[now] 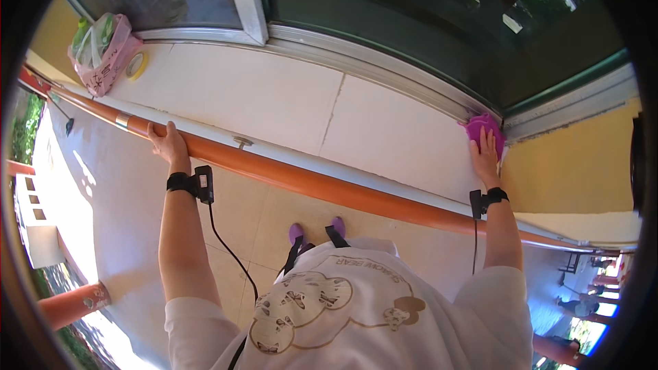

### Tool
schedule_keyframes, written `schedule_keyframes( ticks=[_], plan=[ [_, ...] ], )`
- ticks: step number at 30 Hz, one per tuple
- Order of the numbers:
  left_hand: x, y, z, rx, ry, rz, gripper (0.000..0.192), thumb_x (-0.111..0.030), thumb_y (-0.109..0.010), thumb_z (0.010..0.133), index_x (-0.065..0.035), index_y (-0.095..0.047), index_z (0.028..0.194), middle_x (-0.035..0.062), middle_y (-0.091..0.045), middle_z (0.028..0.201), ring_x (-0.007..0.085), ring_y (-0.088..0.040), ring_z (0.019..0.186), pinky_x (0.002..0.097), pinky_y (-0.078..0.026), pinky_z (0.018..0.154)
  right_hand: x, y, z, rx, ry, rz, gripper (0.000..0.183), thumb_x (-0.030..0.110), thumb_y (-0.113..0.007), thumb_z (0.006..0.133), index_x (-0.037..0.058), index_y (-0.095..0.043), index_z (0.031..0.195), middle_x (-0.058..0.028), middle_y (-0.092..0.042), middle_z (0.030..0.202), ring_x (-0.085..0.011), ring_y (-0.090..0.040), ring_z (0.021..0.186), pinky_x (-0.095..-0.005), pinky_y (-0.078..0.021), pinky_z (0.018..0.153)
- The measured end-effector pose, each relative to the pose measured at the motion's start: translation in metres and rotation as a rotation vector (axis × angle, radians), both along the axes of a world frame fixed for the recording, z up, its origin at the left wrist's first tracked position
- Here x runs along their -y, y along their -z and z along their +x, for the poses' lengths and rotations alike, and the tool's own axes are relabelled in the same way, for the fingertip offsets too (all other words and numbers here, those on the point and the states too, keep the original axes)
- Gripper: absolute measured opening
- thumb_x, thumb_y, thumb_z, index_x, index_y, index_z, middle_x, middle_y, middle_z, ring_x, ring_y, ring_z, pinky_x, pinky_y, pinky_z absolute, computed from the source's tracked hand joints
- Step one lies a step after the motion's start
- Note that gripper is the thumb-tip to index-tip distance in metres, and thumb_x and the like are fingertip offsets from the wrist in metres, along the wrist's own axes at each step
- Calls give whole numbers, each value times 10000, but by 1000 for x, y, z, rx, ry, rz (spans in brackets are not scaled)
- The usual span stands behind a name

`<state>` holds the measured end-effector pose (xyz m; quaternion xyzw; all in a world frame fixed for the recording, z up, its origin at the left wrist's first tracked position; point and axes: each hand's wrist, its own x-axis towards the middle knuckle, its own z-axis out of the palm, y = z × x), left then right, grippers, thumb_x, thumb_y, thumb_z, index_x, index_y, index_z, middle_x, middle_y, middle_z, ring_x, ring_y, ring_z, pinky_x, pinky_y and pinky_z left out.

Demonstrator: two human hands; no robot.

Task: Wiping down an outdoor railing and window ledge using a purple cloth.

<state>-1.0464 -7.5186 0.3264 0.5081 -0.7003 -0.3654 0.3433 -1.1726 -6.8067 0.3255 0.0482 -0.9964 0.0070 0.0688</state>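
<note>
My left hand (170, 145) is on an orange handrail (288, 177), its thumb and fingers lying over the rail. My right hand (485, 156) presses a purple cloth (483, 126) against the right end of a white tiled window ledge (267, 85), in the corner where the window frame (401, 79) meets the yellow wall (570, 164). The fingers lie spread over the cloth, and part of it is hidden under them. Both wrists carry a black strap with a small cabled device.
At the ledge's left end stands a pink plastic bag (105, 69) with a roll of yellow tape (136, 66) beside it. Dark window glass (411, 20) rises behind the ledge. A metal rail bracket (242, 141) joins the handrail. Far right, another person (581, 307) is in the corridor.
</note>
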Motion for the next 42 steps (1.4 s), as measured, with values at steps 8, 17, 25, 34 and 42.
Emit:
schedule_keyframes(
  ticks=[8, 17, 25, 34, 42],
  plan=[
    [-5, -6, 1, 9, -46, 102, 658, -278, -584, 810, -196, -298, 1397, 242, -323, 1231, 361, -480, 1090, 414, -395, 966, 100, -18, -19, 100, -59, -125, 510, 407, -427, 919, 92, -460, 1319, -228, -291, 1430, -391, -276, 1317, -424, -236, 1087],
    [-1, -1, 4, 11, -43, 67, 638, -280, -584, 823, -191, -302, 1388, 233, -312, 1219, 360, -460, 1105, 410, -378, 984, 316, -33, -61, 17, -656, -278, 369, 254, -517, 878, 72, -523, 1199, -208, -468, 1289, -368, -421, 1188, -426, -317, 1022],
    [1, 2, 1, -37, -43, 14, 606, -210, -600, 811, -156, -337, 1353, 258, -309, 1208, 395, -473, 1056, 408, -392, 963, 480, -21, -87, 147, -839, -278, 475, 313, -496, 870, 106, -454, 1296, -194, -332, 1411, -347, -291, 1309, -464, -239, 1070],
    [2, 3, 7, -74, -34, 94, 607, -240, -561, 823, -168, -305, 1369, 244, -278, 1245, 404, -474, 1080, 421, -399, 968, 390, -37, 2, 389, -1125, -223, 496, 246, -439, 896, 113, -390, 1372, -164, -239, 1479, -334, -164, 1382, -487, -125, 1104],
    [-7, -8, 4, -142, -33, 164, 568, -184, -559, 828, -174, -323, 1345, 209, -269, 1246, 377, -449, 1105, 409, -407, 966, 366, -40, 10, 365, -1016, -124, 574, 207, -463, 874, 111, -297, 1415, -173, -161, 1500, -353, -111, 1390, -516, -105, 1092]
  ],
)
